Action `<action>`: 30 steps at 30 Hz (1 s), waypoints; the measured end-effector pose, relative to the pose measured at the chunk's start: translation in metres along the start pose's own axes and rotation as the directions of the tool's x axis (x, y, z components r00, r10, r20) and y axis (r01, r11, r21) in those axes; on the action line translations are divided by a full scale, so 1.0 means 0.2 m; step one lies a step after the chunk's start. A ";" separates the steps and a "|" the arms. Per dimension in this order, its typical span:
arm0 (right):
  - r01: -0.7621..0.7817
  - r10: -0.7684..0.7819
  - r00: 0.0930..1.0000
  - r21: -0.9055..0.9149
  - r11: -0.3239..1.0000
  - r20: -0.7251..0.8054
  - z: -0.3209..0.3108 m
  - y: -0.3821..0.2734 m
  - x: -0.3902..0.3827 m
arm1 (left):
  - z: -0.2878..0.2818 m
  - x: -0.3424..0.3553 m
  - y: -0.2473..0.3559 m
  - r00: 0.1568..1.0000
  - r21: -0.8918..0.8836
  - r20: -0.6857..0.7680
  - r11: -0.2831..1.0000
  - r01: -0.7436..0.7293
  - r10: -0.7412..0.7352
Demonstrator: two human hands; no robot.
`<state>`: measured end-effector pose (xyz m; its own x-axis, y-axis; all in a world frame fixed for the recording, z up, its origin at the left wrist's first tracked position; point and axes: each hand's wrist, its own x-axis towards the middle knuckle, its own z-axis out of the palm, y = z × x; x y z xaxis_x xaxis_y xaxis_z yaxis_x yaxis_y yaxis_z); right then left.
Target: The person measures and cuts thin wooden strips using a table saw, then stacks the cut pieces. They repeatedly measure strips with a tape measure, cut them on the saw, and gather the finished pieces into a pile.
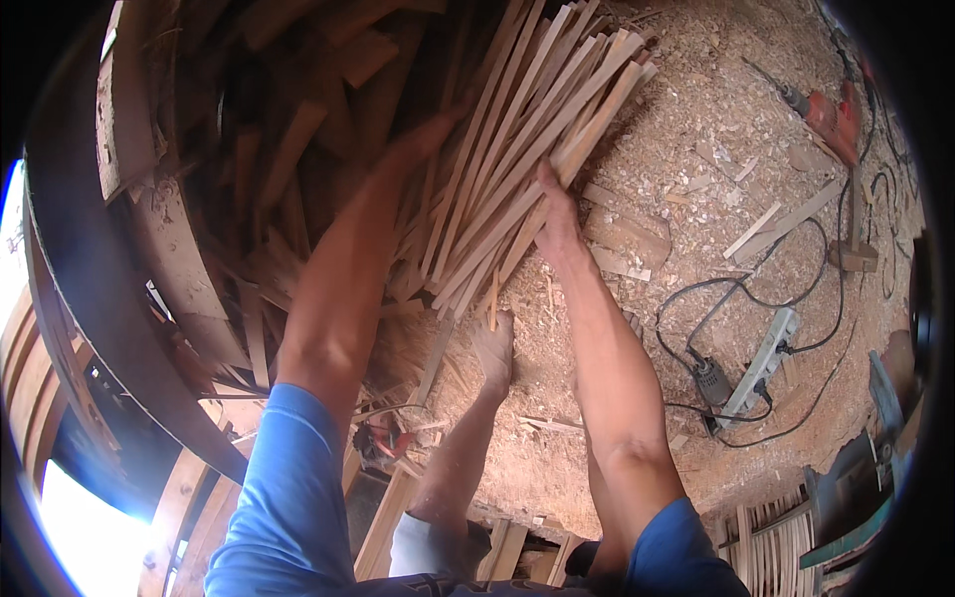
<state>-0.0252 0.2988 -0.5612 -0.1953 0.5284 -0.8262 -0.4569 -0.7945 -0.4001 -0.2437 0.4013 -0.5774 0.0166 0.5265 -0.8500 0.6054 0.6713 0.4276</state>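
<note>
A loose bundle of long, thin wooden strips [527, 139] slants up to the right between my two hands, its ends uneven. My right hand [559, 219] grips the bundle's right side, thumb on top and fingers mostly hidden beneath the strips. On the other side, my left hand [445, 121] is in shadow against the bundle's left edge, closed about it as far as the dim light shows. Some strips at the lower end fan out close to the sawdust-covered floor. My bare foot [494, 348] is just below that end.
Dark wood offcuts [298, 139] are heaped at the left. A red power drill [834, 121] lies at upper right, and a wooden mallet [853, 256] lies below it. A white power strip [761, 368] with black cables sits on the shavings. Stacked slats [776, 545] are at lower right.
</note>
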 end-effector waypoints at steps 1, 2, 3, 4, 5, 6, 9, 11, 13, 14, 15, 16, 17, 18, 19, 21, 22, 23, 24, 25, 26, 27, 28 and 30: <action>-0.092 0.095 0.992 0.045 0.995 -0.079 -0.01 0.00 0.01 | 0.00 0.00 0.00 0.999 -0.064 0.036 0.998 0.017 -0.015; -0.071 0.073 0.997 0.111 0.991 -0.014 -0.02 0.01 0.02 | 0.00 0.00 0.00 1.000 -0.099 0.026 0.995 0.018 -0.016; -0.040 0.037 0.999 0.168 0.985 0.022 -0.02 0.03 0.03 | -0.01 0.00 -0.01 1.000 -0.155 -0.007 0.988 -0.001 0.000; -0.015 0.001 0.998 0.217 0.976 0.066 -0.02 0.03 0.04 | -0.01 0.01 -0.02 0.999 -0.210 -0.040 0.978 -0.024 0.016; 0.014 -0.033 0.992 0.152 0.988 0.118 -0.01 0.05 0.05 | -0.01 0.02 -0.03 0.998 -0.229 -0.050 0.973 -0.035 0.024; -0.012 -0.008 0.993 0.168 0.986 0.117 0.00 0.06 0.04 | -0.01 0.02 -0.04 0.999 -0.246 -0.050 0.969 -0.033 0.021; -0.040 0.026 0.997 0.203 0.978 0.068 0.04 0.05 0.04 | -0.01 0.01 -0.05 1.000 -0.260 -0.001 0.965 -0.016 0.017; -0.066 0.062 0.998 0.179 0.982 0.028 0.04 0.04 0.01 | -0.01 -0.01 -0.04 0.999 -0.283 0.044 0.959 0.014 -0.002; -0.054 0.036 0.995 0.209 0.976 0.089 0.02 0.02 -0.02 | -0.01 -0.04 -0.03 0.994 -0.315 0.105 0.948 0.044 -0.012; -0.040 0.021 0.996 0.222 0.974 0.091 -0.01 0.01 -0.03 | -0.01 -0.06 -0.02 0.989 -0.320 0.145 0.945 0.066 -0.020; -0.028 -0.001 0.991 0.221 0.975 0.131 -0.04 0.00 -0.05 | 0.00 -0.08 -0.01 0.982 -0.320 0.187 0.943 0.092 -0.032; -0.026 -0.008 0.988 0.216 0.976 0.155 -0.07 -0.01 -0.07 | 0.01 -0.10 0.00 0.971 -0.323 0.235 0.938 0.126 -0.050; -0.029 -0.006 0.985 0.207 0.978 0.170 -0.10 -0.01 -0.10 | 0.03 -0.14 0.00 0.954 -0.301 0.287 0.937 0.174 -0.085; -0.066 0.009 0.958 0.190 0.980 0.288 -0.12 -0.03 -0.13 | 0.05 -0.18 0.01 0.933 -0.276 0.338 0.936 0.220 -0.120; -0.024 -0.006 0.977 0.136 0.990 0.215 -0.14 -0.01 -0.19 | 0.08 -0.23 0.01 0.911 -0.259 0.374 0.924 0.280 -0.171; 0.121 -0.123 0.987 0.020 0.992 0.107 -0.17 -0.03 -0.25 | 0.17 -0.34 0.02 0.956 -0.164 0.254 0.967 0.193 -0.148; 0.104 -0.107 0.991 0.043 0.994 0.075 -0.17 -0.04 -0.28 | 0.23 -0.41 0.03 0.974 -0.117 0.182 0.981 0.155 -0.132; 0.120 -0.123 0.987 0.034 0.992 0.104 -0.18 -0.05 -0.30 | 0.27 -0.48 0.04 0.972 -0.176 0.207 0.973 0.151 -0.114; 0.120 -0.121 0.989 0.016 0.993 0.090 -0.19 -0.05 -0.33 | 0.30 -0.54 0.06 0.968 -0.230 0.233 0.962 0.143 -0.089; 0.149 -0.152 0.981 0.028 0.988 0.123 -0.21 -0.06 -0.36 | 0.33 -0.58 0.09 0.963 -0.279 0.269 0.954 0.108 -0.030; 0.176 -0.180 0.971 0.041 0.984 0.157 -0.24 -0.07 -0.39 | 0.35 -0.62 0.13 0.968 -0.333 0.238 0.943 0.000 0.084; 0.133 -0.139 0.981 0.056 0.990 0.132 -0.28 -0.09 -0.43 | 0.37 -0.68 0.15 0.960 -0.366 0.224 0.928 -0.077 0.168; 0.179 -0.181 0.983 0.081 0.981 0.028 -0.32 -0.07 -0.49 | 0.40 -0.76 0.17 0.947 -0.399 0.217 0.907 -0.135 0.236; 0.412 -0.406 0.911 -0.173 0.895 0.066 -0.42 -0.12 -0.65 | 0.45 -0.92 0.28 0.958 -0.505 0.176 0.856 -0.111 0.228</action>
<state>0.0831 0.2236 -0.4772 -0.0498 0.8242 -0.5642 -0.3391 -0.5453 -0.7666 -0.1415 0.2940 -0.4248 0.2935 0.5656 -0.7707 0.1142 0.7797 0.6157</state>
